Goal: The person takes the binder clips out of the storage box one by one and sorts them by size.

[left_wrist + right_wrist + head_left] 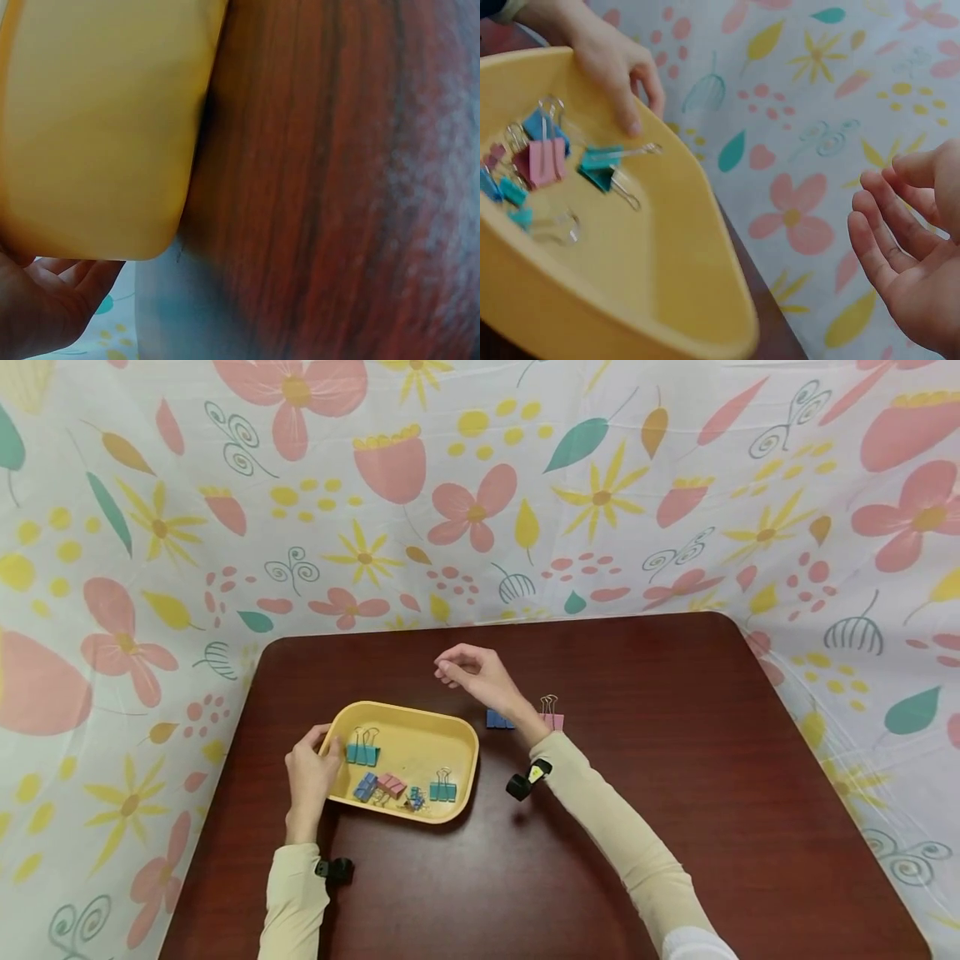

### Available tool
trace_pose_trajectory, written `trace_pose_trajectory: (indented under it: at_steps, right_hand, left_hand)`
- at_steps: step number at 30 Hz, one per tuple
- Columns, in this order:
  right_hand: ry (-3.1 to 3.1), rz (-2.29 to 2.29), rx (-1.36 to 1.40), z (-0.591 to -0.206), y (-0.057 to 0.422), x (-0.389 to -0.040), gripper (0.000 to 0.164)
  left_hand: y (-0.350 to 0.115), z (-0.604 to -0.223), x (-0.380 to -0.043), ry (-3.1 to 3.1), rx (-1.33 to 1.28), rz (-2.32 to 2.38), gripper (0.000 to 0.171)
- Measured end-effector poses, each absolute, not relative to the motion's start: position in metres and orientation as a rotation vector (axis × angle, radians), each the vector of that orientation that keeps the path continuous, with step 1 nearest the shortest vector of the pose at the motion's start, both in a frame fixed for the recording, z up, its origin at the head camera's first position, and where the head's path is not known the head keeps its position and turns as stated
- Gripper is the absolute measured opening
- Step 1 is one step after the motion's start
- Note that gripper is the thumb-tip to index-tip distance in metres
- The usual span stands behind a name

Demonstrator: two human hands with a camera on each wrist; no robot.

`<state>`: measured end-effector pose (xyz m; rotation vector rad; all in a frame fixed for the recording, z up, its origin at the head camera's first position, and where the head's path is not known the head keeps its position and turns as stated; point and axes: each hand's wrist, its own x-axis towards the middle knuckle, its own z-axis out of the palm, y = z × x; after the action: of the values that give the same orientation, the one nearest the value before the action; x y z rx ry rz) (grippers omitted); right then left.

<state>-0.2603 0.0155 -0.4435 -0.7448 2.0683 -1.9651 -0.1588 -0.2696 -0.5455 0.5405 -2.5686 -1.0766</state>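
Observation:
My left hand [309, 774] grips the left end of a yellow tray [420, 745], thumb over the rim and fingers outside. Inside the tray lie a teal binder clip [363, 755] near the thumb, a blue binder clip [366, 787], a pink binder clip [391, 785], another teal clip [442, 792] and small clips [415, 799] bunched at the near side. Beyond the tray's far right corner, my right hand [482, 677] hovers above the table, fingers loosely bent. The right wrist view shows that hand [919, 259] with nothing in it.
Under the right forearm, a blue binder clip [499, 719] and a pink binder clip [553, 722] stand on the dark wooden table [660, 735], partly covered by the wrist. A flower-printed cloth [480, 460] hangs behind the table and along its sides.

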Motion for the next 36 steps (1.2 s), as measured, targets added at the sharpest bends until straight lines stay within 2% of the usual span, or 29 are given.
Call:
trace_pose_trajectory:
  at_steps: [18, 27, 36]
  right_hand:
    - [1.985, -1.815, -0.866, -0.450, -0.060, -0.238, 0.017]
    - [2.049, -1.696, -0.874, -0.495, -0.089, -0.235, 0.024]
    - [2.078, -1.506, -0.846, -0.518, -0.104, -0.229, 0.029]
  left_hand:
    - [-0.274, -0.549, -0.161, -2.563, 0.506, -1.062, 0.020]
    - [-0.275, -0.550, -0.165, -2.542, 0.475, -1.068, 0.018]
    - [-0.277, -0.553, -0.165, -2.538, 0.487, -1.070, 0.018]
